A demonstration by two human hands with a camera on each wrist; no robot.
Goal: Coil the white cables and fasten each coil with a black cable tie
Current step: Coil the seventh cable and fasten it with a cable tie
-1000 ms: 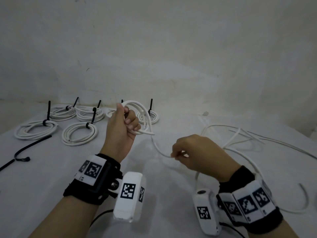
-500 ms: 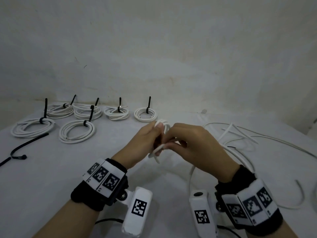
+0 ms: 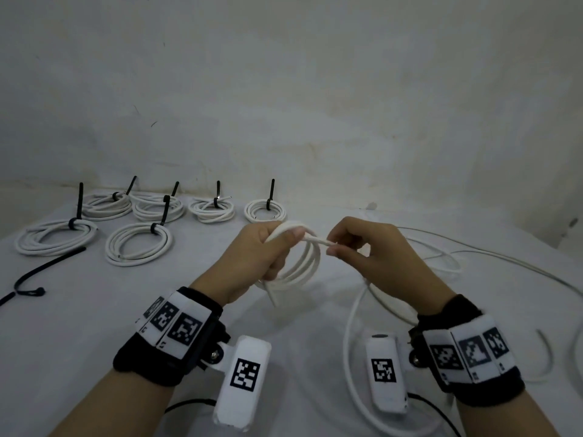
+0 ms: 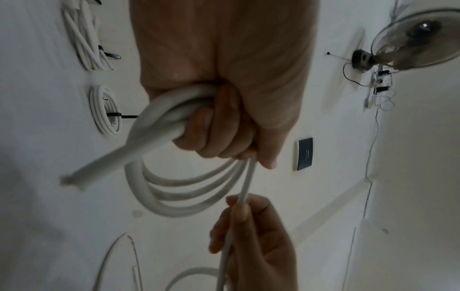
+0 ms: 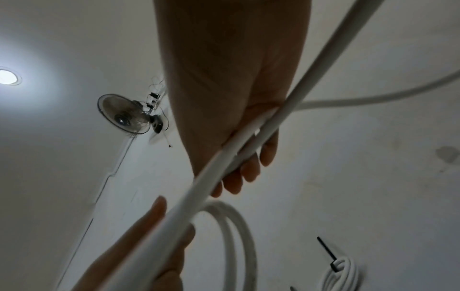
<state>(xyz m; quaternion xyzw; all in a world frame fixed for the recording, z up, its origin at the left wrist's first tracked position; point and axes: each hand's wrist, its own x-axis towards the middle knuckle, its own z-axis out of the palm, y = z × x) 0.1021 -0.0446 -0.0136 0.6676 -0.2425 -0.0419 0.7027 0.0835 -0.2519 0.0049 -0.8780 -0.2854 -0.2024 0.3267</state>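
My left hand grips a small coil of white cable above the table's middle; in the left wrist view its curled fingers close round several loops of the coil, and one cut end sticks out. My right hand pinches the running strand of the same cable just right of the coil. The strand passes through its fingers in the right wrist view. The rest of the cable trails down over the table.
Several tied coils with upright black ties lie at the back left. A loose black cable tie lies at the left edge. Loose white cables sprawl on the right. The wall stands close behind the table.
The hands met and then drew slightly apart. The coil in my left hand has gained a loop, and my right hand now pinches the strand to the coil's right.
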